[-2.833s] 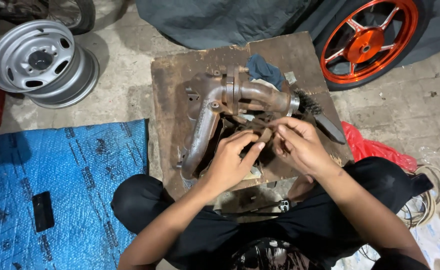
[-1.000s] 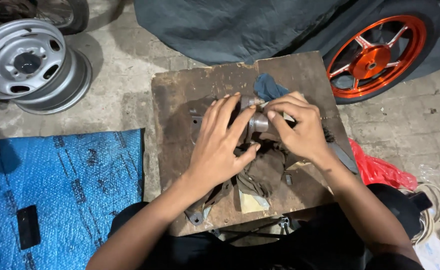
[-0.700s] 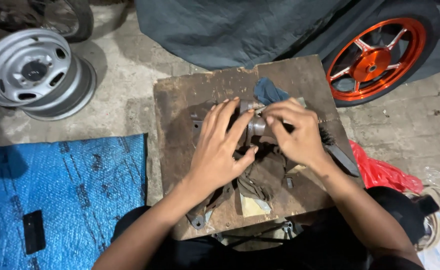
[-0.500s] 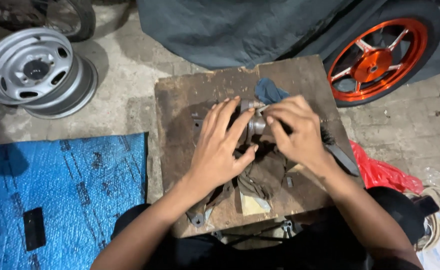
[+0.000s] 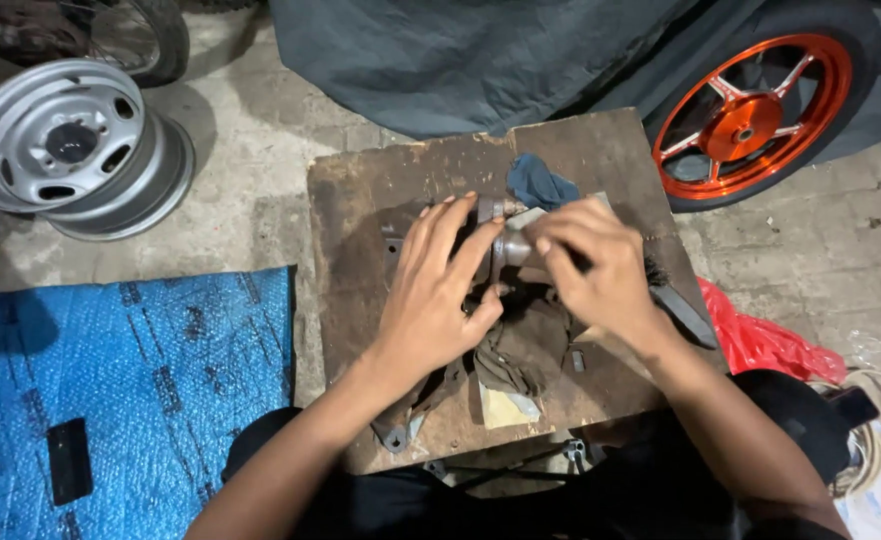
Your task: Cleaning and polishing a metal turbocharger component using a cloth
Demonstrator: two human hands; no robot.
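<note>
A rusty metal exhaust manifold (image 5: 505, 245) lies on a worn wooden board (image 5: 360, 210). My left hand (image 5: 435, 295) lies flat over its middle with fingers spread, pressing it down. My right hand (image 5: 595, 265) is closed around the manifold's right end near the round flange. Most of the manifold is hidden under both hands; one flanged leg (image 5: 395, 435) sticks out toward me. A brown rag (image 5: 520, 350) lies just below my hands, and a dark blue cloth (image 5: 540, 182) lies beyond them.
A grey steel wheel rim (image 5: 70, 145) stands at the left. An orange-spoked motorcycle wheel (image 5: 750, 115) stands at the right, under a dark cover (image 5: 480, 55). There is a blue tarp (image 5: 130, 380) with a black phone (image 5: 68, 460) at lower left, and a red bag (image 5: 760, 340) at right.
Earlier both hands worked at something small near the manifold's near side. They have since moved up onto the manifold and stayed there, the grip barely shifting in the last second.
</note>
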